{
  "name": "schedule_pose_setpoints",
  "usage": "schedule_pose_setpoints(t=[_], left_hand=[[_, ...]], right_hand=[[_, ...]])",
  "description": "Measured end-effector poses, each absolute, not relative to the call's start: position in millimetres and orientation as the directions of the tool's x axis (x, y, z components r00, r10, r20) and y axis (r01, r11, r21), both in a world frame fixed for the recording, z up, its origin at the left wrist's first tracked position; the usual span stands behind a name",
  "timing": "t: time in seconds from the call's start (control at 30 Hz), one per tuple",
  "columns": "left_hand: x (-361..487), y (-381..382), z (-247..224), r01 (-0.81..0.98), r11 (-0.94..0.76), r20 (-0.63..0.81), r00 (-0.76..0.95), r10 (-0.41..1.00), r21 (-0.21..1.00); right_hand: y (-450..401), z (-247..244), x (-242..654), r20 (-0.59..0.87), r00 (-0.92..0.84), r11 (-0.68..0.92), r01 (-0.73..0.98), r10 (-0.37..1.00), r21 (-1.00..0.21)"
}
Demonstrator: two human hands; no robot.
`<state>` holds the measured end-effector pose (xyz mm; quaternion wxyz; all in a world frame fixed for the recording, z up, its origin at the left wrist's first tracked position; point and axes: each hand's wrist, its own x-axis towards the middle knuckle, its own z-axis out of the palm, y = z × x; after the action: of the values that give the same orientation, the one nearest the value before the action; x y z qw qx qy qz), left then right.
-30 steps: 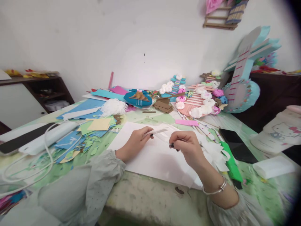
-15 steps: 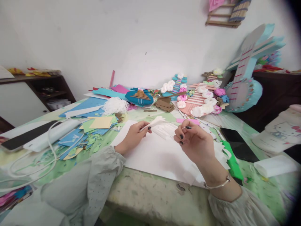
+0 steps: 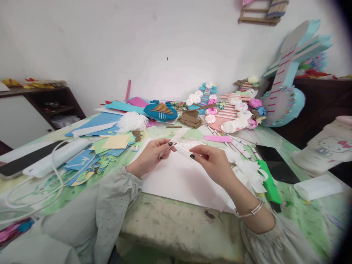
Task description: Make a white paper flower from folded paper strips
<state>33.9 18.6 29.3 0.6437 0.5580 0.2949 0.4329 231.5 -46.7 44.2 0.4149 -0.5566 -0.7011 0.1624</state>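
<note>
Green-patterned tabletop (image 3: 305, 223), set against a pale wall (image 3: 110, 44), carries paper scraps (image 3: 106, 156), a bundle of white string (image 3: 132, 122) and flower-trimmed paper instruments (image 3: 229, 113). Over a white sheet (image 3: 176, 183) at its front edge, two bare hands work a white paper strip (image 3: 182, 149). The left hand (image 3: 150, 156) pinches it, fingers closed with dark-nailed thumb on top, one end jutting up beyond the grip. The strip slants down from there toward the right hand (image 3: 213, 163), whose thumb and forefinger, nearly together, meet its lower end. Beside the right forearm lie a green object (image 3: 269, 183) and a black phone (image 3: 276, 164).
</note>
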Motion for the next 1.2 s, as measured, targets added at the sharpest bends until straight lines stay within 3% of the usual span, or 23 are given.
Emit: schedule_pose_setpoints(t=[0.13,0.27,0.37,0.7,1.1,1.2], left_hand=[[34.4,17.2,30.3,-0.199,0.008,0.086,0.462,0.882,0.980],[33.7,17.1,30.8,-0.174,0.005,0.080,0.477,0.875,0.985],[32.2,18.6,30.3,-0.163,0.006,0.074,0.479,0.875,0.987],[28.9,23.6,25.8,-0.157,0.009,0.072,0.501,0.863,0.988],[26.8,25.9,24.2,-0.166,0.026,0.064,0.516,0.854,0.986],[27.6,24.7,24.7,-0.173,0.035,0.065,0.542,0.838,0.984]], right_hand=[[-48.2,46.3,230.6,0.366,-0.029,0.321,0.548,0.930,-0.772],[-49.9,49.9,231.6,0.321,0.023,0.302,0.285,0.947,-0.910],[-50.7,50.9,232.9,0.330,0.050,0.324,0.109,0.943,-0.940],[-56.9,57.0,236.0,0.383,0.069,0.389,-0.208,0.921,-0.897],[-54.8,56.9,244.9,0.528,-0.021,0.498,-0.304,0.849,-0.812],[-52.7,57.0,245.2,0.510,-0.051,0.463,-0.350,0.858,-0.814]])
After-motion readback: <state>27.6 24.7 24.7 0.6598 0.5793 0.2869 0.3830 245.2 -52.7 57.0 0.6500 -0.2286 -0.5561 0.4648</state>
